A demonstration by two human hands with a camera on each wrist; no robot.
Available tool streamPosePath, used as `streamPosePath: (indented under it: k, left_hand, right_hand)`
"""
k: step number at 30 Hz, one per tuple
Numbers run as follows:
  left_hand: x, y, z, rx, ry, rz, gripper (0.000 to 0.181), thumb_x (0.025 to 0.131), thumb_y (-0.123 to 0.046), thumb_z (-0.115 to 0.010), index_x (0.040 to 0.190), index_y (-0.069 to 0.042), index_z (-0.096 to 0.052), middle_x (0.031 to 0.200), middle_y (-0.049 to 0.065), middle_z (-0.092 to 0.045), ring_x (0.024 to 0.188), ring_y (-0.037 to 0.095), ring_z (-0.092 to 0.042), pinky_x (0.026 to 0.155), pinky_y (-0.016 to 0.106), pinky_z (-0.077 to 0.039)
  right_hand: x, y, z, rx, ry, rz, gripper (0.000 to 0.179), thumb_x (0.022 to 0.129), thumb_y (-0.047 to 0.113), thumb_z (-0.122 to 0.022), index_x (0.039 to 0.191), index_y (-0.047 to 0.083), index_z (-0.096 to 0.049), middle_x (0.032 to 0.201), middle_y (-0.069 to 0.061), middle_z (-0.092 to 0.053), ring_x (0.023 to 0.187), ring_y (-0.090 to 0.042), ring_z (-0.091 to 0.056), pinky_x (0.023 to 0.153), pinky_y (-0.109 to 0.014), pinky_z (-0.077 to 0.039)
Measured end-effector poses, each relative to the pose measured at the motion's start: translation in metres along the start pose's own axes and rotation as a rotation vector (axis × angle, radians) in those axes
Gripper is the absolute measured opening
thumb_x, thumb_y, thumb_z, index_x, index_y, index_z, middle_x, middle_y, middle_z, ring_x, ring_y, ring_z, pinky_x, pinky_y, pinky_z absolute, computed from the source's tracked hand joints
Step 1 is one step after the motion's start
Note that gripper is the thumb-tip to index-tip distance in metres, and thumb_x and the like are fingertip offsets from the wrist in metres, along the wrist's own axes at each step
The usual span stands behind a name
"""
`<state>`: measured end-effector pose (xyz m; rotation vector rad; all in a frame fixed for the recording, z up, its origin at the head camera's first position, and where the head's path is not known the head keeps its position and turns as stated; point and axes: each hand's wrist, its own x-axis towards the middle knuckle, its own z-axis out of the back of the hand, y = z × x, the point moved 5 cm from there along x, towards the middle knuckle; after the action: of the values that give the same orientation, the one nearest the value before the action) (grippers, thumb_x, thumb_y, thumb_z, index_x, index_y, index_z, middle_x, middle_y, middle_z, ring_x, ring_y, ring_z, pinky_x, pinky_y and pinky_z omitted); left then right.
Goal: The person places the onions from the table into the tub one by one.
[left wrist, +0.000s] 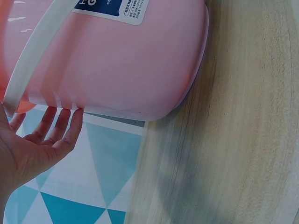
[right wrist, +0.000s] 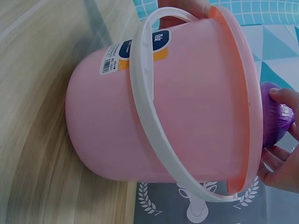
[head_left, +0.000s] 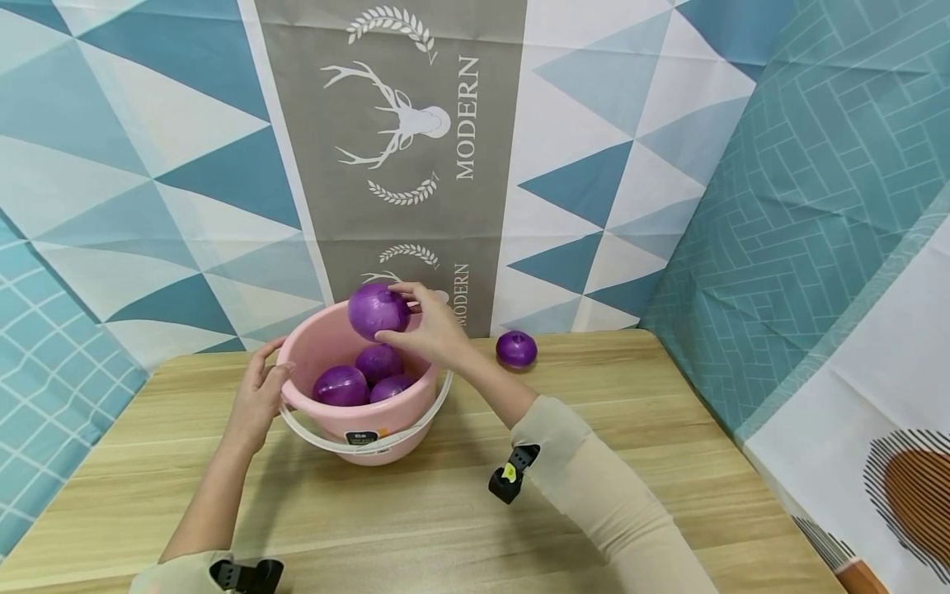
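Note:
A pink bucket [head_left: 319, 421] stands on the wooden table, its white handle [head_left: 404, 439] folded down across the front. My left hand [head_left: 260, 396] grips the left side of the bucket near its rim; in the left wrist view its bent fingers [left wrist: 63, 128] touch the outer wall. Above the bucket's mouth, my right hand [head_left: 430, 326] pinches a shiny purple ball [head_left: 376, 312] between thumb and fingers. The right wrist view has this purple ball [right wrist: 276, 114] just beyond the rim, its surface wrinkled and glossy. Several more purple balls [head_left: 340, 386] lie inside the bucket.
Another purple ball [head_left: 516, 350], with a dimpled top, sits on the table [head_left: 594, 412] near its back edge, right of the bucket. Patterned cloth [head_left: 579, 165] hangs behind the table, and teal cloth [head_left: 801, 206] hangs along the right side.

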<state>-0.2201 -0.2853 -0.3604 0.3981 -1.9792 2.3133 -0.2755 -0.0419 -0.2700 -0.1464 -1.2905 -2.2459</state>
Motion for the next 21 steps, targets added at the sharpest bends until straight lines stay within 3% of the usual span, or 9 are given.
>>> streamPosePath:
  k: [21]
  left_hand:
    - [0.0, -0.001, 0.0, 0.015, -0.008, 0.015, 0.045, 0.098, -0.024, -0.044, 0.141, -0.018, -0.034, 0.096, -0.014, -0.054, 0.076, -0.001, -0.062, 0.06, 0.021, -0.057]
  right_hand:
    - [0.007, 0.004, -0.012, -0.051, 0.004, 0.036, 0.066, 0.073, 0.025, -0.08, 0.131, 0.015, -0.049, 0.124, -0.005, -0.056, 0.112, -0.019, -0.055, 0.097, -0.027, -0.046]
